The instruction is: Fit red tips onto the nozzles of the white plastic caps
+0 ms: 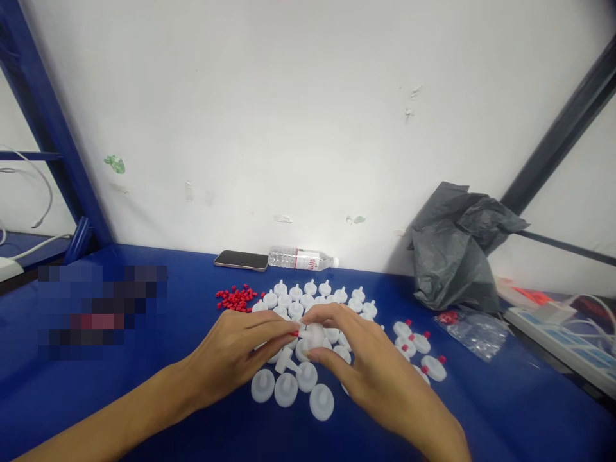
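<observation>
Both hands meet over a spread of several white round plastic discs with short stems [308, 301] on the blue table [481, 410]. My right hand [366, 359] pinches one white disc [315, 333] between thumb and fingers. My left hand [240, 353] has its fingers pressed together at the disc's stem, with a small red cap [295, 333] at the fingertips. A heap of red caps [235, 298] lies left of the discs. A few white discs with red caps fitted [418, 350] lie to the right.
A phone [240, 260] and a lying water bottle [301, 258] sit by the white wall. A grey plastic bag [457, 250], a clear bag [476, 327] and a power strip [558, 337] are at right. A blue frame post [52, 128] stands at left.
</observation>
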